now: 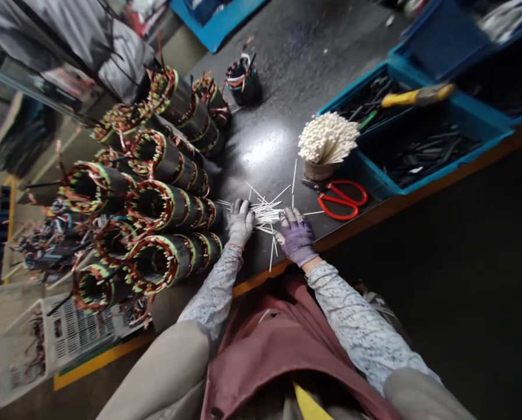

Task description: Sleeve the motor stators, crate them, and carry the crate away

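A loose pile of thin white sticks or tubes (267,213) lies on the dark tabletop, with several strays pointing in different directions. My left hand (240,223), in a grey glove, rests at the pile's left end with its fingers stretched out. Across from it, my right hand (296,238), in a purple glove with pale fingertips, touches the right end, its fingers extended over the table. Beyond the right hand, a thick upright bundle of similar white pieces (329,140) stands in a round holder (319,170). Red-handled scissors (342,199) lie beside the holder.
Stacked wire-wound motor stators (191,256) crowd the left side. One smaller stator (243,81) stands farther back. Blue bins (458,160) with black pieces and a yellow-handled tool (418,96) line the right. The table's wooden edge (352,230) runs close to my body. Another person's grey sleeve (125,61) is upper left.
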Tool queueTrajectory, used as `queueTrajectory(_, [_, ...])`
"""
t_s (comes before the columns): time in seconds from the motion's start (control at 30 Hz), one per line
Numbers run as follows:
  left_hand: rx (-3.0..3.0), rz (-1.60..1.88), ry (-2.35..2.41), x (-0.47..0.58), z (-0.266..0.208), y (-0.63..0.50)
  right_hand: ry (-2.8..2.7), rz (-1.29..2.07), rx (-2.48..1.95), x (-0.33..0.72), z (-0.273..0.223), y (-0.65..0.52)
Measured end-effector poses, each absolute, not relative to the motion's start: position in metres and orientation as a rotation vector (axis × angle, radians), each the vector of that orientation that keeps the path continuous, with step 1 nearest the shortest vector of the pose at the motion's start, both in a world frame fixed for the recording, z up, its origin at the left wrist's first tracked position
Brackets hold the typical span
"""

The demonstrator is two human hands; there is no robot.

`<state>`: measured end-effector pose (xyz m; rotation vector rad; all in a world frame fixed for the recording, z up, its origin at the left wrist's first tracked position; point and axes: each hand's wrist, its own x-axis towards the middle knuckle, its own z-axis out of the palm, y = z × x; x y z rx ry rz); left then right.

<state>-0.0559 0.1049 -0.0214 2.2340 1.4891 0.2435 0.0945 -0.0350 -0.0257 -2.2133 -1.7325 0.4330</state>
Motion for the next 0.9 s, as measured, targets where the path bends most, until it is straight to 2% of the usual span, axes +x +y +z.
queueTrajectory(0.1, [2.284, 0.335, 1.416, -0.075, -0.019, 0.079, -1.785, 0.435, -2.226, 0.099, -0.021, -0.024])
queueTrajectory(0.3, [2.341, 0.084, 1.389, -0.093, -0.019, 0.05, -1.702, 0.293, -2.382, 0.12, -0.032, 0.02])
queueTrajectory(0.57, [2.318, 0.131, 1.375, -0.066, -0.008, -0.005, -1.796, 0.301, -2.309, 0.15, -0.04, 0.064])
queueTrajectory(0.67, [2.338, 0.084, 1.304, -0.059, -0.015, -0.009, -1.989, 0.453, -2.164, 0.143, -0.037, 0.083])
queueTrajectory(0.8, [2.4, 0.124, 1.224, -0.075, -0.025, 0.011, -2.277, 0.668, -1.762, 0.124, -0.029, 0.085])
queueTrajectory(0.9, [2.428, 0.156, 1.193, -0.091, -0.026, 0.025, -2.384, 0.717, -1.598, 0.129, -0.021, 0.066])
